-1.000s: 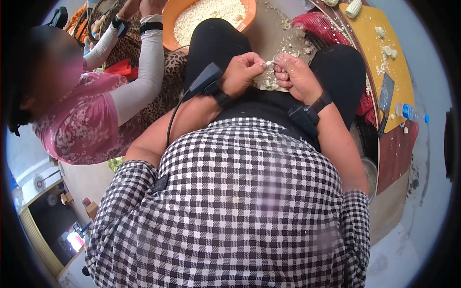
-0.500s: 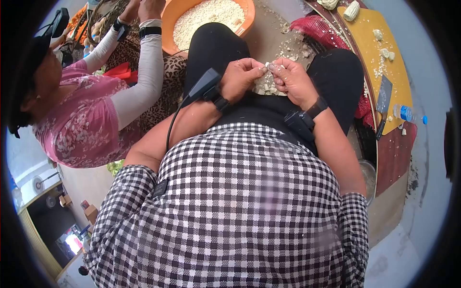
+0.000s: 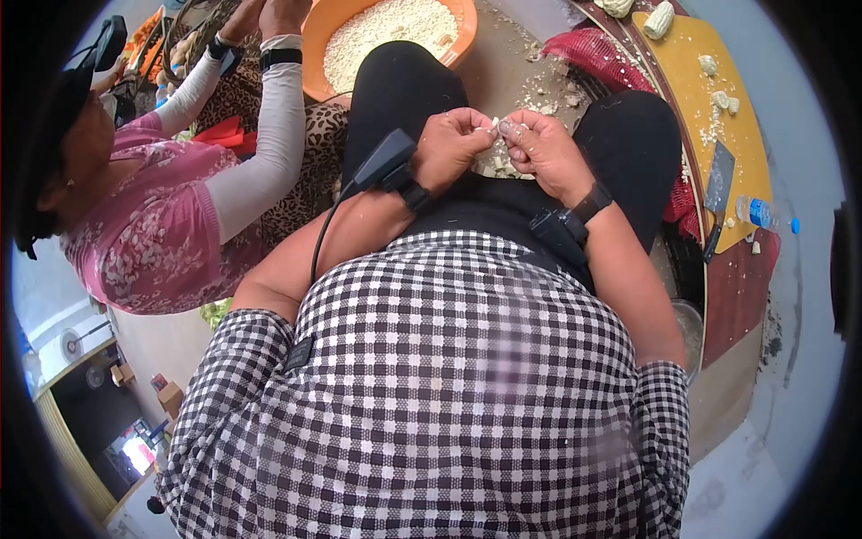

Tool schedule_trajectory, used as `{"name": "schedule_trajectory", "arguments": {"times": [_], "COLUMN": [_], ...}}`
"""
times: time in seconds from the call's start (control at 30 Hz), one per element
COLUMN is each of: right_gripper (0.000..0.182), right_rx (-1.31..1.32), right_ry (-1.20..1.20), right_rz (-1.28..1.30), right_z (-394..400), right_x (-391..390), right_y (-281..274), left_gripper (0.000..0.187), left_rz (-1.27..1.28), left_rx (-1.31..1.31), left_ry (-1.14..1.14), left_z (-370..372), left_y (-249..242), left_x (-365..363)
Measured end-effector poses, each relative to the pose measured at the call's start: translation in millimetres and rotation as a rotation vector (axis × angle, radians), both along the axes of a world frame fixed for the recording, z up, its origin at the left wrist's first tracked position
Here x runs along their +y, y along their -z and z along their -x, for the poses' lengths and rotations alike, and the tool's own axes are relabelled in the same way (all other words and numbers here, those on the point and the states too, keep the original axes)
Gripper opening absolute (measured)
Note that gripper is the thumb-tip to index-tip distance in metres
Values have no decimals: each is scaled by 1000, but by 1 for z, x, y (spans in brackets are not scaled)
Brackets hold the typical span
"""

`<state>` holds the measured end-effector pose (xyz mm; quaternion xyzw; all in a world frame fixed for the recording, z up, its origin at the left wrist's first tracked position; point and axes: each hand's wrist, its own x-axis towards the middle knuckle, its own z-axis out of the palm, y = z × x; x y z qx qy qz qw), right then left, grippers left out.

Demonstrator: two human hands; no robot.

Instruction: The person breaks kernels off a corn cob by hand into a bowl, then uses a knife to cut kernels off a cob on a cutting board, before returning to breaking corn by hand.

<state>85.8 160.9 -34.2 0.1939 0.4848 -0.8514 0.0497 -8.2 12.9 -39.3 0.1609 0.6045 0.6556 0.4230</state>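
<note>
Above my lap, my left hand (image 3: pixel 451 144) and my right hand (image 3: pixel 546 151) meet, fingertips almost touching. Between them is a small white vegetable piece (image 3: pixel 496 123), pinched by thumb and forefinger on each side and mostly covered. I cannot make out its exact kind. Just beneath my hands, more pale broken pieces (image 3: pixel 496 163) show between my thighs. White crumbs stick to my fingers.
Ahead stands an orange basin (image 3: pixel 464 36) of white bits. To my right, a yellow cutting board (image 3: pixel 691 67) bears pale vegetable chunks (image 3: pixel 658 20) and a cleaver (image 3: pixel 718 180), near a plastic bottle (image 3: pixel 759 212). A red mesh bag (image 3: pixel 588 56) lies nearby. Another person (image 3: pixel 153 198) sits at left.
My fingers have shifted slightly around the white piece, and the right fingertips have drawn a little closer to the left. Otherwise the scene looks the same.
</note>
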Motion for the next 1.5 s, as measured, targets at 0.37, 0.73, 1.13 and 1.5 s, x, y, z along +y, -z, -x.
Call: {"name": "schedule_trajectory", "arguments": {"times": [0.37, 0.73, 1.13, 1.5], "right_gripper": [11, 14, 12, 7], "right_rx": [173, 82, 89, 126], "right_ry": [-27, -91, -38, -6], "right_rz": [-266, 344, -196, -714], "right_z": [0, 1, -3, -10], "right_x": [-10, -2, -1, -1], "right_y": [-24, -17, -24, -34], "left_gripper": [6, 8, 7, 7], "left_rz": [-83, -70, -43, 37], "left_rx": [-470, -242, -70, -8], "left_ry": [-62, -72, 23, 135], "left_z": [1, 3, 0, 4], "left_y": [3, 0, 0, 5], "left_x": [-1, -4, -5, -7]}}
